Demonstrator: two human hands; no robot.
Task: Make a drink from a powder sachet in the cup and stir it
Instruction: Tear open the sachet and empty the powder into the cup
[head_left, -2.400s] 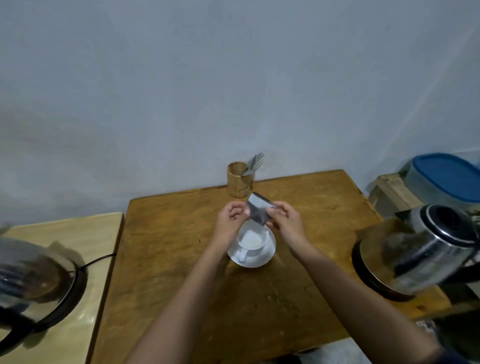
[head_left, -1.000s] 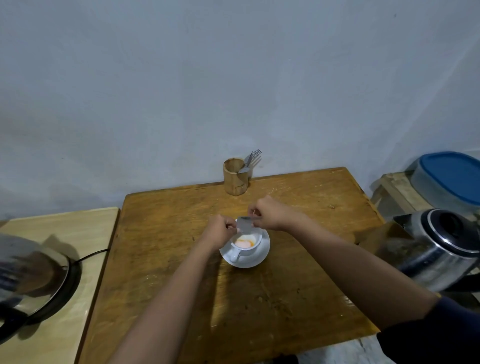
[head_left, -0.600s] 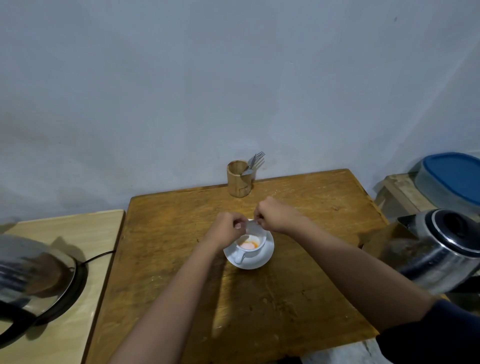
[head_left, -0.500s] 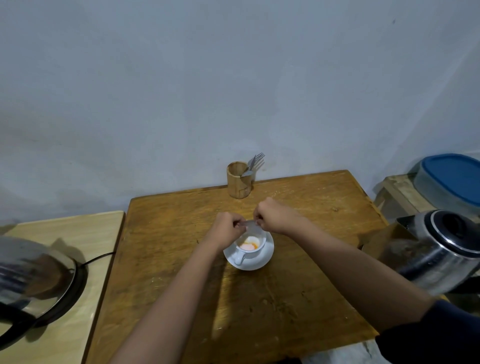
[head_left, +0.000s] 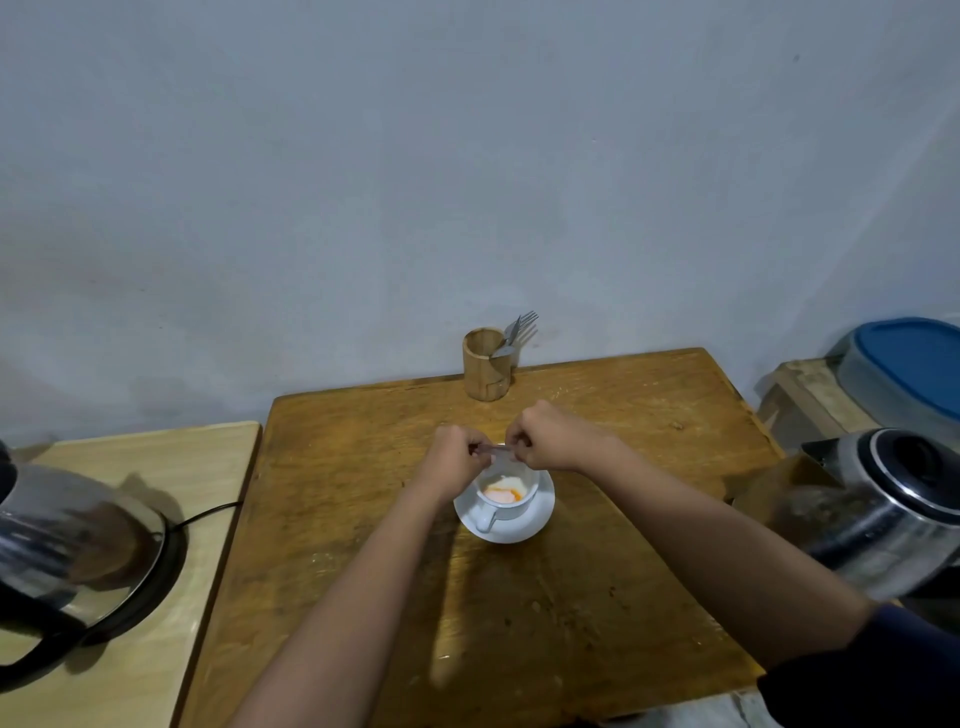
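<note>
Head view: left hand (head_left: 451, 458) and right hand (head_left: 546, 437) each pinch one end of the sachet (head_left: 495, 452), just above the cup (head_left: 523, 505). I judge it light, limp and slick, best held by its edges. I count one sachet, one cup, one saucer (head_left: 541, 521), two kettles: left kettle (head_left: 72, 540), right kettle (head_left: 883, 512)

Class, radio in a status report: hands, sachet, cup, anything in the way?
Left hand and right hand both pinch small silvery sachet above white ceramic cup. Orange-white powder in cup. Nothing in the way.
</note>
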